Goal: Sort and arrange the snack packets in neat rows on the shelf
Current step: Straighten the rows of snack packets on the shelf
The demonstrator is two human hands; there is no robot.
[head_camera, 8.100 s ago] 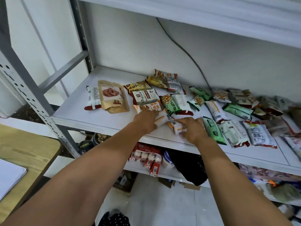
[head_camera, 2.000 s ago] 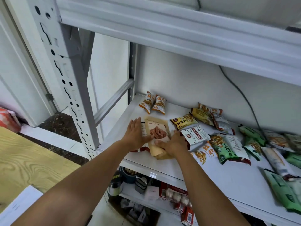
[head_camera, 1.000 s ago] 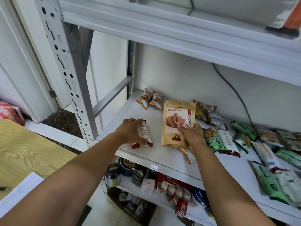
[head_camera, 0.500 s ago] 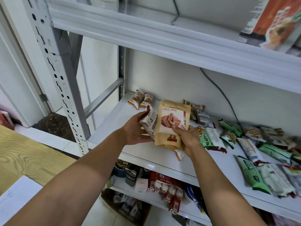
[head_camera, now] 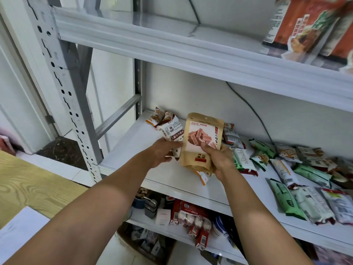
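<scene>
- Pouch [head_camera: 202, 139] of brown kraft paper, printed with pink sticks, is up in the air over the front left part of the shelf [head_camera: 133, 138], upright and facing the person. The right hand [head_camera: 219, 159] grips it low on its right side, thumb across the front and fingers curled behind.
- The left hand [head_camera: 162, 152] is wrapped round the lower end of a white-and-brown packet [head_camera: 172, 132], held just beside the pouch's left edge, touching it or very nearly.
- A small orange-and-white packet [head_camera: 204, 175] pokes out under the pouch. I can't tell whether the right hand has that too or it lies on the shelf.
- Two orange packets [head_camera: 158, 117] sit side by side in the back left corner, which looks like the start of a row. The bare board beside them seems the natural place for these.
- I'd set them down one at a time. The pouch is larger, so it probably wants its own spot. Lay it flat, edge square to the shelf front.
- The loose packets [head_camera: 284, 199] off to the right lie at all angles, well apart from the hands. Most of the sorting looks undone.
</scene>
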